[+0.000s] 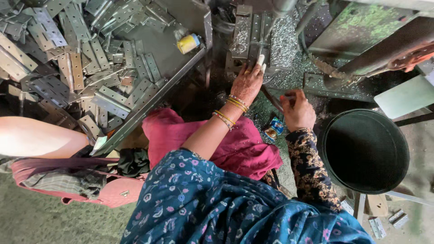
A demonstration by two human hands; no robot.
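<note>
Closest to me I see my lap in blue flowered cloth [203,208] with a magenta cloth [217,140] bunched over the knees, and a pink bag [108,192] lying at the left. Just beyond my right knee stands a dark round bin [366,151], its mouth open upward. My right hand [297,110] is curled tight around a thin dark lever [271,99] that slants toward the machine; a small blue packet [273,129] lies just beside that wrist. My left hand [247,81], bangles on the wrist, reaches farther, fingers [261,61] close together and pressed on a metal hinge plate [253,47] seated in the machine's fixture [242,34], right under the drill spindle [282,7]. Bright metal shavings [285,45] cover the machine bed around it. At the far left, a sloping metal tray [153,101] carries a heap of hinge plates [77,58], with a yellow roll [187,44] near its right edge.
</note>
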